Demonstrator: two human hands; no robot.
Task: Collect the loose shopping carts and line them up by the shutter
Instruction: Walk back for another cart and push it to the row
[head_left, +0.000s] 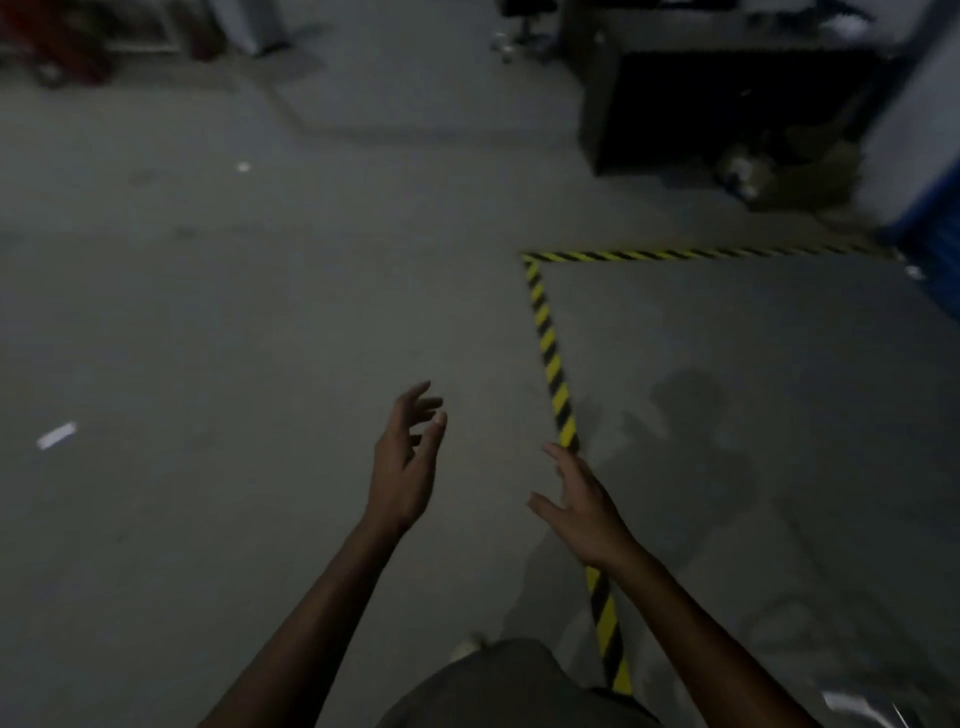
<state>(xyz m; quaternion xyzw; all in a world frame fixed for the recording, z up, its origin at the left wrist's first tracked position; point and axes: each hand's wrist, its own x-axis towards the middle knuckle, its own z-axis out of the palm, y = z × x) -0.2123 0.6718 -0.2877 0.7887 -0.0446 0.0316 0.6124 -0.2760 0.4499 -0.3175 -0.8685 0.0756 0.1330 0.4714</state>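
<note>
L hand (405, 467) fwd, fingers loose, empty | R hand (582, 506) fwd, fingers spread, empty

Dim, grainy view; beyond the striped floor tape (550, 358) everything blurs, and right of it lies a soft shadow.

Both bare forearms reach forward over a grey floor (218, 312); the left hand (408, 467) and right hand (582, 506) hold nothing, fingers loosely spread; yellow-black striped tape (548, 353) corners at centre right; a dark bench (727, 104) sits upper right; a white scrap (56, 435) lies far left.
</note>
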